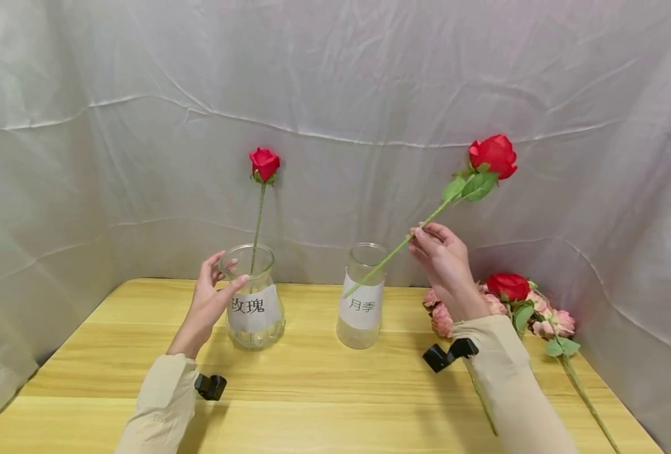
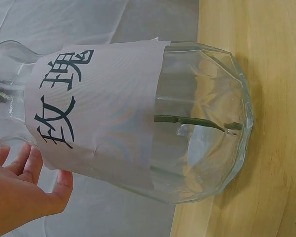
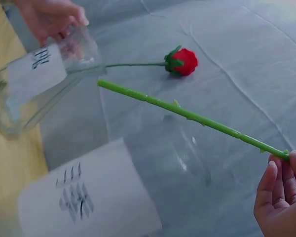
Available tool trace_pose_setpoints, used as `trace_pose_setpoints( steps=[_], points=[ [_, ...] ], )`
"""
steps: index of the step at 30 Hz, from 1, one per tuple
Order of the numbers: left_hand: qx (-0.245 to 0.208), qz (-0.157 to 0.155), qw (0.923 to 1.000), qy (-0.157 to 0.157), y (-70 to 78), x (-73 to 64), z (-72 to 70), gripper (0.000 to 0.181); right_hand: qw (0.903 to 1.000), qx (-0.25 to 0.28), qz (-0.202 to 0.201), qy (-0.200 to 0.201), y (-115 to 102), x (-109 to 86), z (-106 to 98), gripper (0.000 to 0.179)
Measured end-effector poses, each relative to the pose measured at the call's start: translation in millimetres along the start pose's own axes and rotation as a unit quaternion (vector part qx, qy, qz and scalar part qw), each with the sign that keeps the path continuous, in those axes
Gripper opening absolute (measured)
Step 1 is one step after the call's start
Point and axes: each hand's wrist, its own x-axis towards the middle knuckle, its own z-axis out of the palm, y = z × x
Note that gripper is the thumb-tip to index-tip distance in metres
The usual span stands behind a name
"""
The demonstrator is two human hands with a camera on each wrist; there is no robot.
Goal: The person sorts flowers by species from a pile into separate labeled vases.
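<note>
At the left, my left hand holds the neck of a wide glass vase, thumb in front and fingers round the far side. The vase's white label bears black characters, and a single red rose stands upright in it, stem end near the bottom. My right hand pinches the green stem of a larger red flower with two leaves. The flower is tilted, bloom up to the right. Its lower stem end overlaps the label of a narrow glass vase in the head view.
Right of the narrow vase, partly behind my right forearm, lie another red flower and several pink flowers with long stems on the wooden table. A grey cloth hangs behind and at both sides.
</note>
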Motion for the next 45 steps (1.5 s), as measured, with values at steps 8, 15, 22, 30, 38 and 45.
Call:
trace_pose_setpoints(
  steps=[8,15,22,30,38,45],
  points=[
    [-0.001,0.001,1.0,-0.004,0.2,0.6,1.9,0.079,0.9999,-0.002,-0.009,-0.01,7.8,9.6,35.6,0.011],
    [0.004,0.005,1.0,-0.007,0.6,1.1,1.8,0.08,0.9995,0.0,-0.02,-0.025,14.4,11.4,65.0,0.013],
    [0.0,0.009,1.0,-0.002,0.4,-0.2,1.8,0.08,0.9993,-0.001,-0.025,-0.027,24.8,12.2,95.2,0.016],
    [-0.001,0.007,1.0,-0.001,0.9,-2.9,3.2,0.079,0.9989,0.0,-0.024,-0.039,34.7,14.0,120.0,0.011],
    [-0.004,0.008,1.0,-0.004,2.0,-2.9,5.0,0.079,0.9988,0.005,-0.032,-0.036,42.9,17.1,134.1,0.012],
    [-0.005,0.002,1.0,-0.003,1.5,-3.8,6.6,0.078,0.9992,0.022,-0.03,-0.014,53.2,19.8,136.0,0.013]
  ],
)
